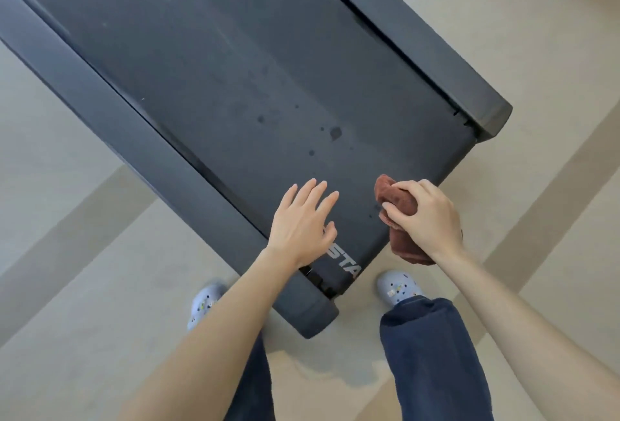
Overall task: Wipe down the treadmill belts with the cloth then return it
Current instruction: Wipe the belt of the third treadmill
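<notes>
A dark grey treadmill belt [235, 78] runs diagonally from the upper left to its rear end near me, with dark wet spots [335, 133] near that end. My right hand [426, 219] grips a bunched brown cloth [397, 200] at the belt's rear right corner. My left hand [303, 222] is flat with fingers spread over the belt's rear end, beside white lettering [345, 266]. Whether it touches the belt I cannot tell.
Grey side rails [110, 118] [436, 44] flank the belt. The floor [553, 168] is beige with tan diagonal stripes. My feet in light blue clogs [399, 288] [203, 303] stand at the treadmill's rear corner. A damp patch [335, 370] marks the floor between my legs.
</notes>
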Demonstrator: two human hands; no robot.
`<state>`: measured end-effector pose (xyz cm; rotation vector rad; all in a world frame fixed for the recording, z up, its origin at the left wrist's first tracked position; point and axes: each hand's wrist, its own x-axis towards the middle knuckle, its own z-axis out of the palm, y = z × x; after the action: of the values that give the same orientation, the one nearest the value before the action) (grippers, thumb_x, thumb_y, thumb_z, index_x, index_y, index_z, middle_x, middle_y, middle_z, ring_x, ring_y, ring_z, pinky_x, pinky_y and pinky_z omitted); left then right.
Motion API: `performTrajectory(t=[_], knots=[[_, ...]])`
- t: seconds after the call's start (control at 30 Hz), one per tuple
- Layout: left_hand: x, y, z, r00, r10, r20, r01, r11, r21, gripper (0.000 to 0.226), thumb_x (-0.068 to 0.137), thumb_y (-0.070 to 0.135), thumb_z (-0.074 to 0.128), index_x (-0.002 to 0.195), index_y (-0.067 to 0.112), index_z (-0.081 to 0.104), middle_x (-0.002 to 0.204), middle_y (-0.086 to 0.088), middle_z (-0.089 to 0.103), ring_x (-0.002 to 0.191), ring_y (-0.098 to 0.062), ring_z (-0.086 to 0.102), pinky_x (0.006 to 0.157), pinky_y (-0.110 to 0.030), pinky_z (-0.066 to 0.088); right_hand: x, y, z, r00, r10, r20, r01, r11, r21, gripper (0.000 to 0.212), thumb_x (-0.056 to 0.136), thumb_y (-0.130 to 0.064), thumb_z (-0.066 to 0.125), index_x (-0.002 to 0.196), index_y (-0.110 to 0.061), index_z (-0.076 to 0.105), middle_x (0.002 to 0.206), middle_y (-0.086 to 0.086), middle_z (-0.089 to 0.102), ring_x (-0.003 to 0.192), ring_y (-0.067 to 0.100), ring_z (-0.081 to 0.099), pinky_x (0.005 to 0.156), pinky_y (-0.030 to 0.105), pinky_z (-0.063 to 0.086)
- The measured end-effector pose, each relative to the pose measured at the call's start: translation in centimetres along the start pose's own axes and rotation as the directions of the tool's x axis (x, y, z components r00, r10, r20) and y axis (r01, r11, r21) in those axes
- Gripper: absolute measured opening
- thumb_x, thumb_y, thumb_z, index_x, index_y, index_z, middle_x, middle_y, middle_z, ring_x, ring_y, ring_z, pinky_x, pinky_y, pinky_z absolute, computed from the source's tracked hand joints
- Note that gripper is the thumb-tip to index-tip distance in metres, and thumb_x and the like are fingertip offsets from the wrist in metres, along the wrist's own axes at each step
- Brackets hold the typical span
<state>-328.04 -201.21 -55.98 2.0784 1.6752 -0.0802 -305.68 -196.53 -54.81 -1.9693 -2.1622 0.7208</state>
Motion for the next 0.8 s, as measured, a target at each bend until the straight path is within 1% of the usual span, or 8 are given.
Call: performTrajectory(t=[0.07, 0.2, 0.33, 0.43, 0.57, 0.63, 0.7, 0.8], knots=[[-0.2, -4.0, -0.1, 0.989, 0.142, 0.047, -0.146, 0.985, 0.096, 0.056, 0.093, 0.039, 0.036, 0.146, 0.021, 0.028, 0.154, -0.004, 0.024, 0.143, -0.022, 0.013, 0.116, -0.039, 0.005, -0.8, -2.0, 2.2, 0.999, 0.036, -0.026, -0.036, 0.999, -0.013, 0.024, 0.078, -0.038, 0.070, 0.100, -0.029, 0.065, 0.092, -0.006, 0.060, 0.086, 0.019, 0.058, 0.069, 0.025, 0.037], [-1.3, -9.6, 0.3, 0.951, 0.304, 0.055, -0.308, 0.939, 0.149, 0.055, 0.090, 0.035, 0.042, 0.141, 0.016, 0.037, 0.149, -0.008, 0.035, 0.141, -0.026, 0.023, 0.115, -0.042, 0.011, -2.2, -5.5, 6.4, 0.997, 0.061, -0.045, -0.063, 0.996, -0.066, 0.027, 0.078, -0.038, 0.071, 0.101, -0.025, 0.066, 0.091, -0.001, 0.060, 0.087, 0.024, 0.058, 0.072, 0.031, 0.042], [-1.5, -11.4, 2.9, 0.945, 0.318, 0.080, -0.328, 0.917, 0.226, 0.057, 0.089, 0.037, 0.043, 0.142, 0.015, 0.037, 0.147, -0.010, 0.038, 0.139, -0.028, 0.026, 0.114, -0.044, 0.016, -3.3, -6.2, 9.5, 0.998, 0.022, -0.060, -0.027, 0.996, -0.083, 0.028, 0.079, -0.038, 0.071, 0.102, -0.024, 0.066, 0.091, -0.001, 0.061, 0.084, 0.024, 0.059, 0.070, 0.032, 0.045], [0.0, -11.3, 5.6, 0.934, 0.354, 0.052, -0.355, 0.898, 0.259, 0.057, 0.088, 0.037, 0.044, 0.140, 0.015, 0.040, 0.145, -0.010, 0.040, 0.138, -0.029, 0.029, 0.114, -0.046, 0.019, -3.6, -4.6, 12.3, 0.992, 0.040, -0.121, -0.047, 0.997, -0.054, 0.027, 0.078, -0.035, 0.073, 0.101, -0.023, 0.067, 0.090, -0.001, 0.062, 0.083, 0.024, 0.059, 0.068, 0.030, 0.044], [3.5, -10.4, 9.7, 0.912, 0.407, 0.055, -0.404, 0.862, 0.307, 0.058, 0.090, 0.042, 0.040, 0.142, 0.018, 0.038, 0.149, -0.008, 0.036, 0.141, -0.028, 0.024, 0.115, -0.050, 0.017, -3.4, -1.3, 16.7, 0.983, -0.006, -0.183, -0.014, 0.994, -0.106, 0.031, 0.078, -0.033, 0.074, 0.103, -0.017, 0.068, 0.090, 0.003, 0.062, 0.081, 0.026, 0.059, 0.069, 0.035, 0.048], [5.3, -10.2, 11.6, 0.915, 0.402, 0.033, -0.388, 0.858, 0.337, 0.058, 0.090, 0.043, 0.037, 0.142, 0.019, 0.037, 0.151, -0.007, 0.032, 0.143, -0.027, 0.019, 0.114, -0.052, 0.014, -2.9, 0.9, 18.8, 0.955, -0.036, -0.296, -0.010, 0.988, -0.154, 0.030, 0.078, -0.033, 0.074, 0.102, -0.015, 0.069, 0.087, 0.005, 0.062, 0.079, 0.027, 0.059, 0.066, 0.035, 0.046], [7.3, -10.2, 13.2, 0.922, 0.385, -0.039, -0.350, 0.874, 0.338, 0.058, 0.090, 0.044, 0.033, 0.143, 0.020, 0.036, 0.153, -0.006, 0.027, 0.144, -0.026, 0.015, 0.115, -0.052, 0.013, -1.6, 3.3, 20.5, 0.899, -0.033, -0.437, -0.053, 0.981, -0.185, 0.028, 0.079, -0.033, 0.073, 0.100, -0.015, 0.070, 0.086, 0.006, 0.062, 0.076, 0.028, 0.057, 0.063, 0.037, 0.045], [10.0, -10.0, 15.7, 0.895, 0.434, -0.106, -0.380, 0.864, 0.331, 0.058, 0.090, 0.044, 0.034, 0.142, 0.018, 0.038, 0.152, -0.006, 0.030, 0.143, -0.026, 0.018, 0.115, -0.049, 0.017, 1.0, 6.0, 22.6, 0.868, 0.025, -0.497, -0.147, 0.967, -0.209, 0.030, 0.085, -0.037, 0.067, 0.103, -0.013, 0.069, 0.092, 0.010, 0.062, 0.080, 0.032, 0.056, 0.065, 0.040, 0.045]])
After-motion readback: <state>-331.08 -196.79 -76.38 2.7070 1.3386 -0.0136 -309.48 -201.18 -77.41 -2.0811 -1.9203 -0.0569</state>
